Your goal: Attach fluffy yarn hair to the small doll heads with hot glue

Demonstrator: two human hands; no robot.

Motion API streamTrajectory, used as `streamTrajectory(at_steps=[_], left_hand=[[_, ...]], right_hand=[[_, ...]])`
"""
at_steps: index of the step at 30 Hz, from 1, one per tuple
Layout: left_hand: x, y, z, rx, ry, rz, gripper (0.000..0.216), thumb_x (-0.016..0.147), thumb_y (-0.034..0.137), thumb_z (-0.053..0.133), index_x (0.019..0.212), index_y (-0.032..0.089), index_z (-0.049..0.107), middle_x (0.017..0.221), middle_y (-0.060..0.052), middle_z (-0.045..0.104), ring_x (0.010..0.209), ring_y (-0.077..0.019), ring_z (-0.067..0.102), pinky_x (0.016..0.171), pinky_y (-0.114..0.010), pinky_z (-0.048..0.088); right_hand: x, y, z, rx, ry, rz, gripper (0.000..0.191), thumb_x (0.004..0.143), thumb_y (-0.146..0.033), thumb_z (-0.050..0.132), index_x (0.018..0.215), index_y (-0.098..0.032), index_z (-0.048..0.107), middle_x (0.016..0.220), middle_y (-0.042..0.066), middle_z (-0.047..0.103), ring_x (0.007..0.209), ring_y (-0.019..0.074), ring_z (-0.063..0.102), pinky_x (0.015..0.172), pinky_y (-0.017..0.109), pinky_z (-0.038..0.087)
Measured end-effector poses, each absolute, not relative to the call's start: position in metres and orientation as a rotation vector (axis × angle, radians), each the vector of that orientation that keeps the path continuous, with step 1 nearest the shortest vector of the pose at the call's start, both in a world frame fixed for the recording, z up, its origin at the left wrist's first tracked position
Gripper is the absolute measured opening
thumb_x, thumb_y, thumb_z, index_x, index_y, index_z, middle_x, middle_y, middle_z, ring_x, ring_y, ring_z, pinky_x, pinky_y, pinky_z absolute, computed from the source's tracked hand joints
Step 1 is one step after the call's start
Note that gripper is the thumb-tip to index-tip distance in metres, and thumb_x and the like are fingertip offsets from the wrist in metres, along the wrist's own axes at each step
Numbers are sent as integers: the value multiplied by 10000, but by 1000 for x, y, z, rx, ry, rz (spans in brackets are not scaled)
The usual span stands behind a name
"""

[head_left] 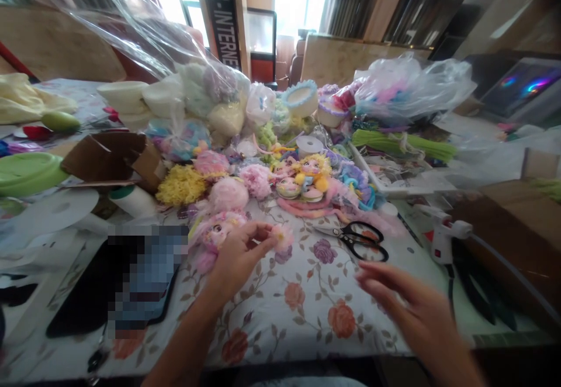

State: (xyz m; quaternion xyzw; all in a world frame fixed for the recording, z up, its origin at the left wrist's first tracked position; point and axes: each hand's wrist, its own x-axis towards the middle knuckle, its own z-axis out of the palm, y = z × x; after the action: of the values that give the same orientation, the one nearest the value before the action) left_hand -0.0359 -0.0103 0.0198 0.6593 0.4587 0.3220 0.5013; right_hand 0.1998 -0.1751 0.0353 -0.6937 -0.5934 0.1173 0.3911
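Observation:
My left hand point(239, 255) is over the flowered tablecloth point(302, 311), its fingers pinched on a small pink fluffy pompom point(283, 236). A pink plush doll head point(217, 232) lies just left of that hand. My right hand point(403, 305) hovers lower right, blurred, fingers stretched out and apart, holding nothing. Black-handled scissors point(359, 239) lie on the cloth just above the right hand.
A heap of pastel pompoms and doll faces point(302, 179) fills the table's middle. Clear plastic bags point(407, 86) sit behind it. A white glue gun point(442, 238) rests at the right, a brown cardboard box point(109, 156) at the left, and a dark tablet point(131, 282) lies near the front left.

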Motion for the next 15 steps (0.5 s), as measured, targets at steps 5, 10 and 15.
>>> streamTrajectory(at_steps=[5,10,15], left_hand=[[-19,-24,24,1735,1104,823,221,822,336,642,1021,242,659,779,11,671,682,-134,623,615,-227,486],[-7,-22,16,1790,1069,805,311,842,353,618,1131,239,625,926,-34,697,827,-194,664,768,-325,538],[-2,-3,9,1707,887,830,646,723,337,754,1313,241,510,1376,-105,523,1193,-273,553,976,-413,491]], right_hand=[[155,-94,7,-1368,-1313,981,474,833,-430,646,1226,-176,573,996,93,716,867,215,702,675,304,592],[148,-75,0,-1361,-1194,983,242,850,-394,616,893,-157,648,629,13,657,570,154,651,494,231,510],[165,-64,-10,-1341,-1234,755,104,865,-286,581,897,-188,597,631,-18,632,547,128,640,526,217,502]])
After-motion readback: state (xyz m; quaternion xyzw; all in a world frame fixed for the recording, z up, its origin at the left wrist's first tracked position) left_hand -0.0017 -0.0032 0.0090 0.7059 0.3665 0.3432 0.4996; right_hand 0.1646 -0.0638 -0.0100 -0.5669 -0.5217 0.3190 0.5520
